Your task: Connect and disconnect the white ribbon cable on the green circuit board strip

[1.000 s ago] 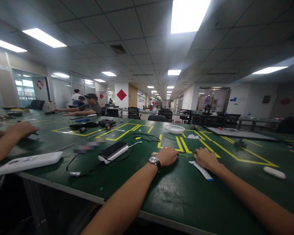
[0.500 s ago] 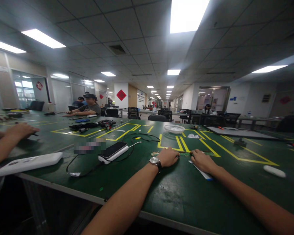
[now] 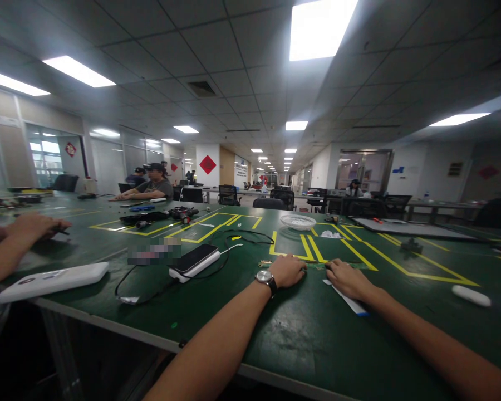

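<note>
My left hand (image 3: 289,270), with a watch on its wrist, rests low over the green table. Its fingers are bent and close together, and whatever lies under them is hidden. A small brass-coloured piece (image 3: 265,263) is just left of it. My right hand (image 3: 345,277) is a short gap away, fingers curled round something small and dark at their tips that I cannot make out. Between and behind both hands lies a thin greenish, see-through strip (image 3: 316,267). A white paper strip with a blue end (image 3: 353,302) sticks out beneath my right hand.
On the left are a white power bank with a phone (image 3: 195,260), a black cable (image 3: 250,230) and a long white device (image 3: 54,282). Ahead stands a white basket (image 3: 298,223). A co-worker's hand (image 3: 35,228) is at far left; a white oblong case (image 3: 471,296) lies right.
The view has shifted slightly. My hands stay almost in place, with small finger movement at the right hand. The co-worker's hand at far left has moved a little.
</note>
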The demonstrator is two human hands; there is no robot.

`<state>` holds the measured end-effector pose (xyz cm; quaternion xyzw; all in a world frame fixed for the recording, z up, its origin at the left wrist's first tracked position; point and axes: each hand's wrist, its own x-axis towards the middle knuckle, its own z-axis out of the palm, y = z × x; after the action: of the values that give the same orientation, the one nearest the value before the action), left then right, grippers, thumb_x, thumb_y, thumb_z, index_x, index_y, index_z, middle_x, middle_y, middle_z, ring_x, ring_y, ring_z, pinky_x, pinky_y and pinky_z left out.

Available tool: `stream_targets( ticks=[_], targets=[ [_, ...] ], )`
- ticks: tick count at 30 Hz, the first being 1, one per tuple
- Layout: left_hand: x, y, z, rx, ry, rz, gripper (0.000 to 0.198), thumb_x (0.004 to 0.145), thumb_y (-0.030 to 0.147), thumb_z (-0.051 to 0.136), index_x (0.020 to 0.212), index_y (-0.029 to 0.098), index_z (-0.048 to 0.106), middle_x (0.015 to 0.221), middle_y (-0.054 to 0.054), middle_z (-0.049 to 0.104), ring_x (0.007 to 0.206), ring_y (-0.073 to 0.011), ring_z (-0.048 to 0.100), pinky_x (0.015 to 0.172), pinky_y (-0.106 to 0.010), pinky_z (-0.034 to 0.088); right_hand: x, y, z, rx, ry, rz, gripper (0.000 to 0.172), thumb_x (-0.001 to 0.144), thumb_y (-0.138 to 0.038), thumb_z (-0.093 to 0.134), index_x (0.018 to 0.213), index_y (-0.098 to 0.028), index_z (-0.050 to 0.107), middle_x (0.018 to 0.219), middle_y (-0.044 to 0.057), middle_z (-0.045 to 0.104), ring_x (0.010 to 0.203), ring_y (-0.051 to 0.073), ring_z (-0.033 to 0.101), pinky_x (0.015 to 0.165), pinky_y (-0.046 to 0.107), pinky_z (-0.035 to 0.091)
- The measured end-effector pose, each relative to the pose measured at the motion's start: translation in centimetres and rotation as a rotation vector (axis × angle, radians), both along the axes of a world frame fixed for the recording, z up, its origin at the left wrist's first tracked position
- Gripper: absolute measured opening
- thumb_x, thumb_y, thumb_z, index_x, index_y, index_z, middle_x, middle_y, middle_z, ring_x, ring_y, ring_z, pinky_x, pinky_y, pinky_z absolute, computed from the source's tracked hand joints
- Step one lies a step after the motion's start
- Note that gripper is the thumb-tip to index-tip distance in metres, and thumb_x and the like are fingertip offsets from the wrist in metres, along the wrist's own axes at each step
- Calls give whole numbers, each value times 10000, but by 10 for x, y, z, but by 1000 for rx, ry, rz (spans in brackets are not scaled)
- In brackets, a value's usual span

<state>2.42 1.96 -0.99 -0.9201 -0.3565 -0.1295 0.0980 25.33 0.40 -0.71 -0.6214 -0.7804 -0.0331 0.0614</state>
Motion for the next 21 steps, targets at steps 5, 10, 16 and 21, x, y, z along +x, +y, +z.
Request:
stream_targets(
  ticks=[5, 10, 16, 21],
  targets=[
    [0, 1, -1, -5, -11, 14, 305, 963, 323, 445, 1192, 223, 621, 1182, -88, 645, 1091, -283, 575, 887, -418, 487, 3, 3, 2, 51, -18, -48, 509, 958, -375, 244, 1260, -167, 598, 1278, 189, 560, 1173, 353, 521, 927, 560, 426],
    [-1, 1, 1, 2, -46, 28, 310, 958, 316, 442, 1193, 223, 620, 1171, -87, 645, 1079, -281, 571, 882, -424, 490, 5, 7, 0, 42, -28, -40, 525, 963, -429, 248, 1259, -204, 619, 1231, 182, 578, 1125, 350, 552, 917, 556, 430],
    [-2, -2, 7, -29, -57, 37, 332, 966, 296, 417, 1225, 231, 615, 1190, -86, 637, 1076, -263, 568, 902, -393, 482, 12, 12, 0, 26, 39, 215, 505, 960, -400, 316, 1275, -139, 613, 1263, 174, 581, 1159, 278, 552, 1030, 424, 396],
    [-2, -1, 5, -16, -80, 5, 312, 977, 314, 426, 1193, 228, 634, 1181, -75, 648, 1072, -253, 566, 912, -367, 473, 6, 3, 5, -12, 144, 379, 451, 942, -393, 399, 1260, -160, 617, 1311, 140, 582, 1204, 256, 535, 1085, 394, 362]
  ],
)
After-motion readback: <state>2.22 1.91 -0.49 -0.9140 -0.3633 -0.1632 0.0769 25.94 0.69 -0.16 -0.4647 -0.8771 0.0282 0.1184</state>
